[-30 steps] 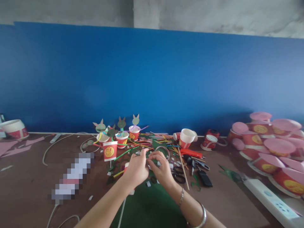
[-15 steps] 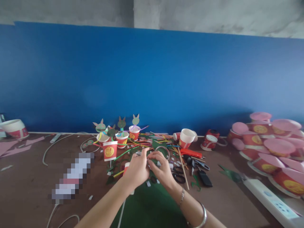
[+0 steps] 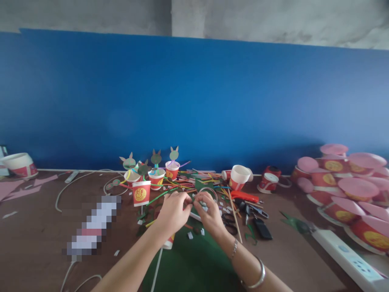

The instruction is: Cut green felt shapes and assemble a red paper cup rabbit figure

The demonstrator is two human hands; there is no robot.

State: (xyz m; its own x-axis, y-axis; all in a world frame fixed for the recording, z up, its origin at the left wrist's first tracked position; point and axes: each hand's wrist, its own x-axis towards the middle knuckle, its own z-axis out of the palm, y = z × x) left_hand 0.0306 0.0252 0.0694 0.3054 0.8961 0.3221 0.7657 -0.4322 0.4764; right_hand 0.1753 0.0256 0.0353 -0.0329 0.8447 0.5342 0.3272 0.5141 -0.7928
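My left hand (image 3: 172,212) and my right hand (image 3: 209,214) meet over the middle of the brown table, fingers pinched together on a small pale piece I cannot make out. They hover above a dark green sheet (image 3: 194,263) and a red paper cup lying on its side (image 3: 168,242). Just beyond the fingertips lie a heap of coloured straws (image 3: 182,181) and a tape ring (image 3: 208,191). My right wrist wears bracelets.
Red paper cups with green animal heads on straws (image 3: 155,172) stand behind the hands. Scissors (image 3: 229,223), an orange tool (image 3: 244,197) and a wooden stick lie to the right. Pink-lidded cups (image 3: 349,186) pile at far right beside a white power strip (image 3: 343,251). A blurred object (image 3: 91,227) lies left.
Both hands have drawn slightly nearer to me and lifted a little, staying pinched together. The red cup under my left wrist now shows more.
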